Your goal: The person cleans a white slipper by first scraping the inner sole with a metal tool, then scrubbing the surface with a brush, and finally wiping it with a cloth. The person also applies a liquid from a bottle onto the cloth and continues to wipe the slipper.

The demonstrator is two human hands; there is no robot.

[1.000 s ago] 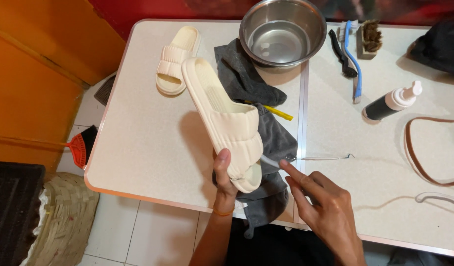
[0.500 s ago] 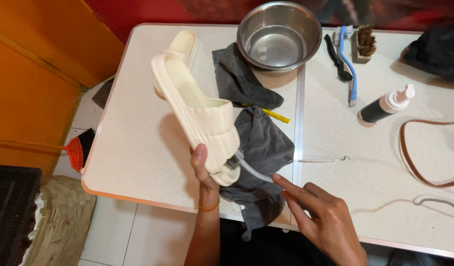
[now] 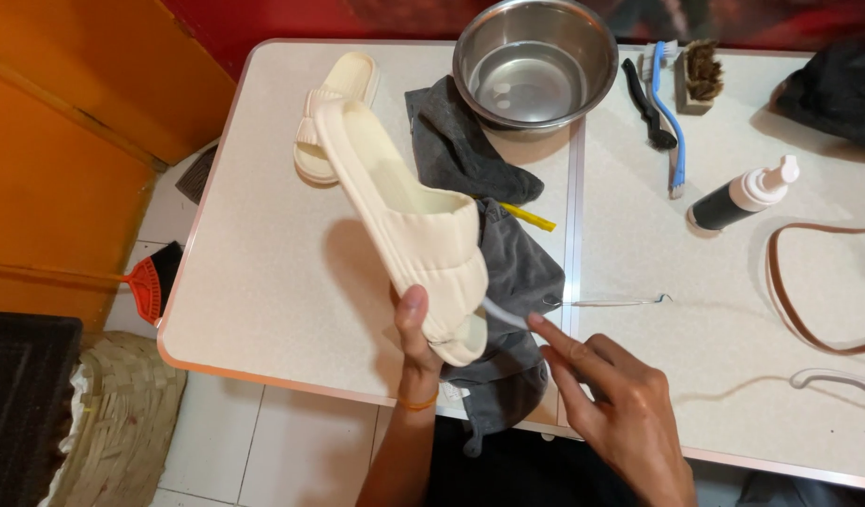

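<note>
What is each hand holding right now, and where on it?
The left hand grips the cream foam slide sandal at its toe end. The right hand pinches a thin white tool against it.

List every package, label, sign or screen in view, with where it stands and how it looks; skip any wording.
Pump bottle: lies on its side on the white table, right of the steel bowl; dark cylinder with white pump top; no label can be made out.
No signs, screens or other packages show.
</note>
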